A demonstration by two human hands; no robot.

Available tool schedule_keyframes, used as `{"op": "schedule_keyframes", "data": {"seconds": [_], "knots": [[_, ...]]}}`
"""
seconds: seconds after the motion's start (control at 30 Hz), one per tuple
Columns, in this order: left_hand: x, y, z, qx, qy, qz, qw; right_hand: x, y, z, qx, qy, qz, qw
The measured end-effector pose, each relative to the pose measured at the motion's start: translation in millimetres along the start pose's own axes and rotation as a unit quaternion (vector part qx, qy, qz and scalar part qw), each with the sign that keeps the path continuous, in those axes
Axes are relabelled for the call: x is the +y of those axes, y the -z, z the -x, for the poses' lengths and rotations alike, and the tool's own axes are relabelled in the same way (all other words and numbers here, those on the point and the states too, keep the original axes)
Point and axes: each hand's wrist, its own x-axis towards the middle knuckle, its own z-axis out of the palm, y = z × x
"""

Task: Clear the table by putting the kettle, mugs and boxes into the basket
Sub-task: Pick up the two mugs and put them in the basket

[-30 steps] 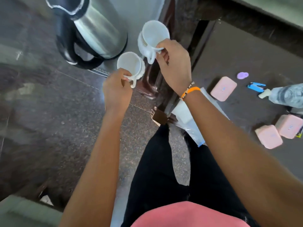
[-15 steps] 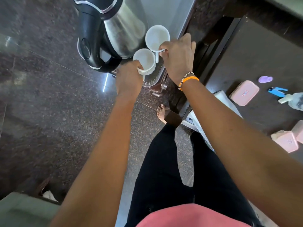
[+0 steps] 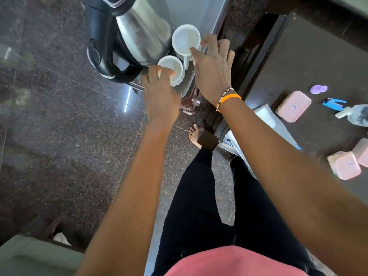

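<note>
The two mugs have been lowered into the basket [image 3: 189,90] on the floor, beside the kettle [image 3: 139,30] already standing there. The nearer mug [image 3: 172,69] is set just beside the kettle's base, the farther mug [image 3: 186,39] against its steel side. The left hand [image 3: 159,92] is spread over the nearer mug's rim, fingers loosened and apart, no longer clamped on the handle as a second ago. The right hand [image 3: 214,70] is likewise opened, fingertips only brushing the farther mug's rim and handle, where half a second ago the handle was pinched. Both mugs, held above the basket earlier, are judged to be released and resting.

With kettle and mugs in, the boxes are what is left. Three pink boxes are seen on the dark worktop [image 3: 298,56]: one box [image 3: 293,106] near a blue clip, two more [image 3: 344,165] close together at the right edge, one partly cut off. They lie well apart from the basket.
</note>
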Motion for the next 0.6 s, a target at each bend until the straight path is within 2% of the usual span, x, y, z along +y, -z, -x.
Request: {"op": "schedule_keyframes", "data": {"seconds": [0.1,0.27,0.47,0.6], "knots": [[17.0,-1.8,15.7,0.007,-0.026,0.073,0.997,10.8,6.5,22.3,0.018,-0.008,-0.072,0.997],[59.0,-26.7,50.8,-0.062,-0.088,0.17,0.98,60.7,12.9,76.9,0.031,-0.046,-0.155,0.986],[114.8,-89.5,93.2,-0.193,-0.113,0.179,0.958,155.7,12.4,146.7,0.038,-0.165,-0.185,0.968],[145.2,-134.8,104.3,-0.293,-0.125,0.094,0.943,217.2,3.7,182.6,0.026,-0.248,-0.188,0.95]]}}
